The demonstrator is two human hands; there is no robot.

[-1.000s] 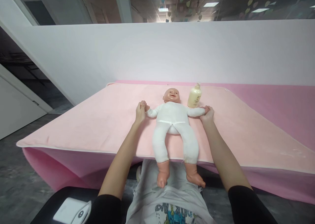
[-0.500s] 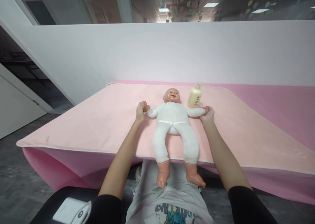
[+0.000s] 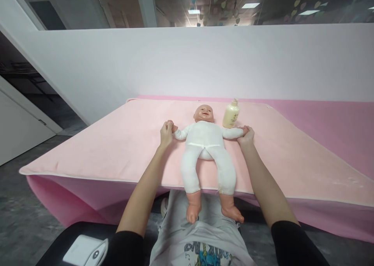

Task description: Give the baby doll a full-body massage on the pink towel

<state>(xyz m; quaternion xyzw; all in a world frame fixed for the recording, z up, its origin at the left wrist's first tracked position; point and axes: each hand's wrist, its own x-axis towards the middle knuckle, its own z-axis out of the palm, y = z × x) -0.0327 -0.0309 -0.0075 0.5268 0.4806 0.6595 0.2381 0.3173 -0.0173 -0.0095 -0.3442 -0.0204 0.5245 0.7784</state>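
A baby doll [image 3: 205, 137] with a white cloth body lies on its back, its head away from me and its feet hanging past the near edge of the pink blanket [image 3: 102, 145]. Its arms are stretched out to both sides. My left hand [image 3: 166, 132] is closed around the doll's hand on the left. On the other side, my right hand [image 3: 247, 135] grips the doll's other hand. A cream pump bottle [image 3: 231, 115] stands upright just beyond the doll's arm on the right, near my right hand but apart from it.
Behind the table rises a white wall [image 3: 204, 63] with glass above it. A white device [image 3: 84, 250] rests on a black surface at the lower left. Pink cloth [image 3: 327, 122] covers the table under the blanket and hangs over the near edge.
My left hand has turned slightly at the doll's hand, its fingers shifting a little to the left. The right hand, the doll and the bottle look unmoved.
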